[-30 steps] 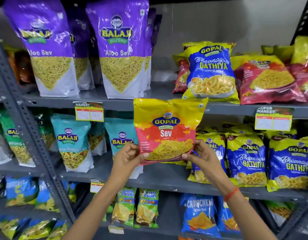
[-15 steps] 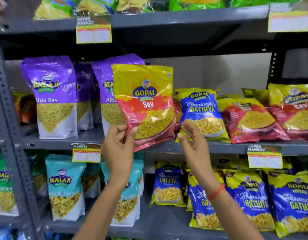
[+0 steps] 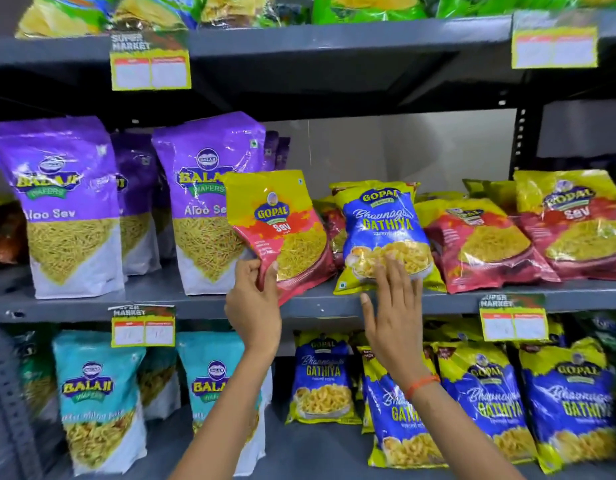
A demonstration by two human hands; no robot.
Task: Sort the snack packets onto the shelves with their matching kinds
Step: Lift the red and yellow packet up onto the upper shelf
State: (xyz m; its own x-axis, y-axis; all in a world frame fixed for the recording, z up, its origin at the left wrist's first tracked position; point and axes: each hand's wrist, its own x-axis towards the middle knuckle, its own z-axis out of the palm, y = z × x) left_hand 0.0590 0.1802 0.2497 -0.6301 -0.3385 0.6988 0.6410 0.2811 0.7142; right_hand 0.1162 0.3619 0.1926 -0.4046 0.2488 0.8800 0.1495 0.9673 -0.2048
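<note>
Sev packet [image 3: 282, 233], yellow and red, pinched at its lower left corner by the fingers [image 3: 261, 271] of the left hand [image 3: 252, 306], thumb in front and the others behind; it hangs tilted over the front edge of the middle shelf [image 3: 161, 303], its bottom edge apparently just touching the lip. Right hand [image 3: 391, 313] is spread flat with nothing gripped, fingertips resting on or just short of the lower front of a blue gathiya packet [image 3: 386, 237] that stands among the red ones and looks misplaced; its matching kind fills the shelf below [image 3: 486, 403]. To the left stand purple aloo sev bags [image 3: 209, 202], which the held packet overlaps; to the right lie more sev packets [image 3: 486, 244], leaning backward.

Risks, as judged: a one-corner pinch gives little control of a slack, slippery pouch, so it may swing, slide from the grip or tip off the lip once released. The slot between the purple bags and the blue packet appears narrow; pushing in could topple the blue packet forward, since its base already sits at the shelf edge. If the right hand pulls that packet out carelessly, the red packets leaning behind it may slump. Leaving it where it is would keep the row mixed
</note>
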